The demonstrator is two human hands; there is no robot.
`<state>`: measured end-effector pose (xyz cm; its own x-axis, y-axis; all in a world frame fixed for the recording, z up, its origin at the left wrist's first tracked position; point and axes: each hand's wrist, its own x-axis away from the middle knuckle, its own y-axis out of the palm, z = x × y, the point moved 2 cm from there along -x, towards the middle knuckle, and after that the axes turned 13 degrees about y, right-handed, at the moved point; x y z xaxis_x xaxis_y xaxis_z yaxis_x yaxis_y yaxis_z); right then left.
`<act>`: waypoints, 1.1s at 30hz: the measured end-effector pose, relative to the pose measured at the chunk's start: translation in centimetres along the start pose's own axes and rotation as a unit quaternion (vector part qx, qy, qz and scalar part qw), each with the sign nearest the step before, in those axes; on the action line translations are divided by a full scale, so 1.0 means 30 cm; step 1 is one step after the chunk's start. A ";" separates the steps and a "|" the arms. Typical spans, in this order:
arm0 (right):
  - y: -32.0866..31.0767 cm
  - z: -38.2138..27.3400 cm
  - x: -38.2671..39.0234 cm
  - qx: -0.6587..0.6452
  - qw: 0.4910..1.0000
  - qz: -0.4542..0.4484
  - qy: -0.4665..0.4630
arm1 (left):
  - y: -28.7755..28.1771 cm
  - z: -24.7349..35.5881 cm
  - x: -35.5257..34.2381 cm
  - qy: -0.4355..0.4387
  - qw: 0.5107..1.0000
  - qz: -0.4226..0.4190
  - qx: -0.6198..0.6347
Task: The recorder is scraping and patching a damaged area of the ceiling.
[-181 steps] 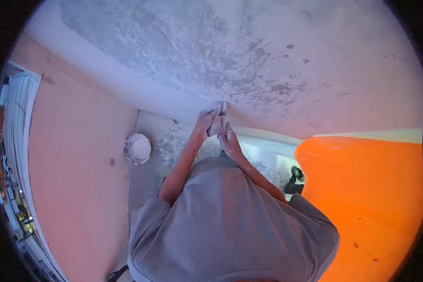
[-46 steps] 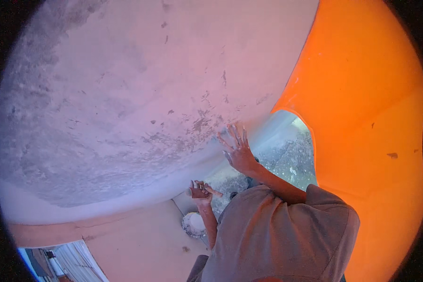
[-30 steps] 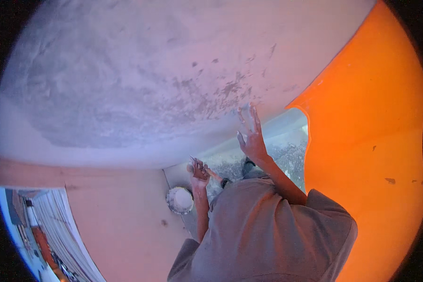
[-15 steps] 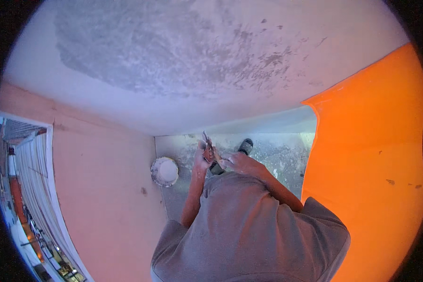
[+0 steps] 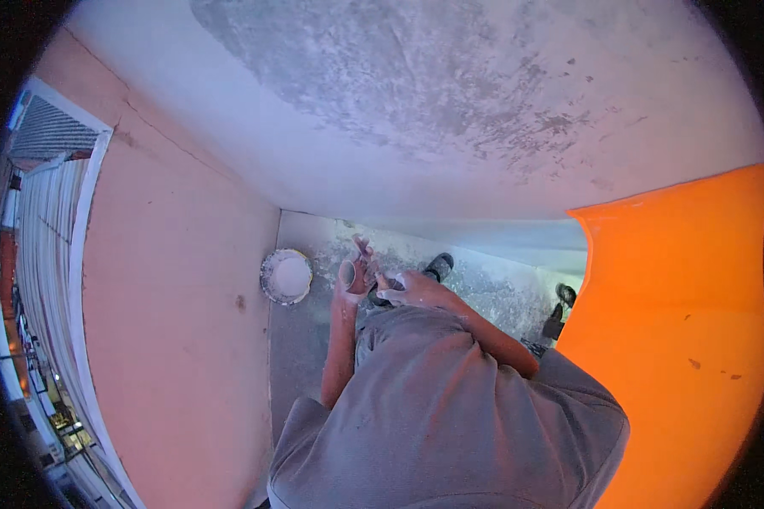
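My two hands, dusted with white, are close together in front of my waist, above the floor. My left hand (image 5: 354, 278) is closed around a thin curled sheet (image 5: 347, 273), whose rounded, hollow-looking end shows beside the thumb. Reddish-brown bits stick out past its fingers. Just to the right, my right hand (image 5: 414, 291) has its fingers drawn together toward the left hand. A small tan piece shows at those fingertips, too small and blurred to name. Down on the left stands a round tub (image 5: 266, 290) with a pale, whitish filling.
Ahead rises a pale wall (image 5: 484, 191) with a grey, rough patch. A pink wall (image 5: 170, 280) with a window (image 5: 55, 212) stands left, an orange surface (image 5: 671, 305) right. Dark sandals (image 5: 439, 266) are on my feet; other dark footwear (image 5: 565, 293) lies right on the stained floor.
My view has turned, bringing the footwear at the right into sight. The sheet in my left hand has tilted, so its rounded end now shows. Both hands stay close together.
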<state>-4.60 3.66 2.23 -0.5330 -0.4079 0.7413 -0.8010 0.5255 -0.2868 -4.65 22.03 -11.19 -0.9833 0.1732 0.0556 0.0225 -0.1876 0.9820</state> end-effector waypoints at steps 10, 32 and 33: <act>-0.105 0.046 -0.036 -0.009 0.990 0.116 -0.082 | -0.016 0.004 0.052 0.015 0.997 0.013 -0.070; -0.243 0.258 0.005 -0.139 0.988 -0.072 -0.005 | 0.255 -0.245 -0.125 0.009 0.919 0.172 -0.354; -0.242 0.268 -0.003 -0.139 0.987 -0.074 -0.006 | 0.237 -0.248 -0.123 0.009 0.918 0.174 -0.355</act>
<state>-0.92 -6.12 -0.64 -0.4199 -0.5042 0.7547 -0.7658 0.6430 0.0035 -2.21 12.84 -5.75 -0.9420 -0.0319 0.3340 0.2188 -0.8130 0.5396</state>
